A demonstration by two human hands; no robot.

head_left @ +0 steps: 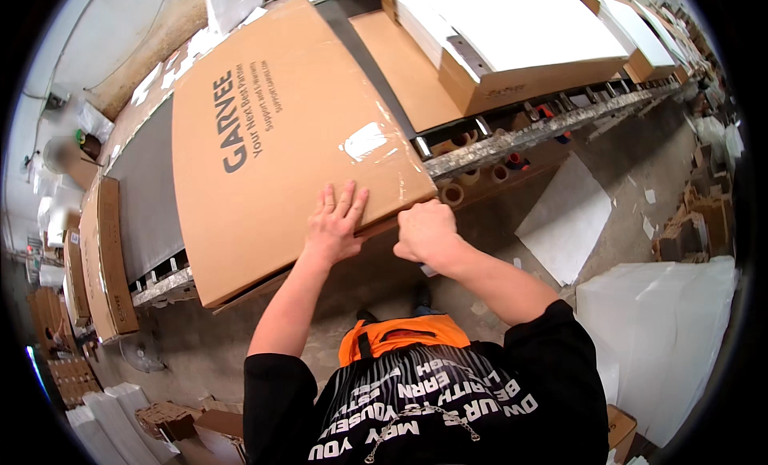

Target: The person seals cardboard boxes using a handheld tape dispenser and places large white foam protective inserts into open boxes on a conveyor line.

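A large, flat brown cardboard box (296,137) with dark printing lies across the conveyor in front of me. A shiny strip of clear tape (364,142) shows on its top near the right edge. My left hand (338,225) rests flat on the box top by the near edge, fingers spread. At the box's near right corner, my right hand (428,231) is closed in a fist against the edge. Whatever it holds is mostly hidden; a small pale bit shows below the fist.
The dark conveyor belt (144,201) runs left to a brown box (100,265) on edge. On the right stands an open box with white foam (544,25). Tape rolls (453,194) sit under the conveyor rail. A white sheet (568,217) and stacked white foam (664,329) lie to the right.
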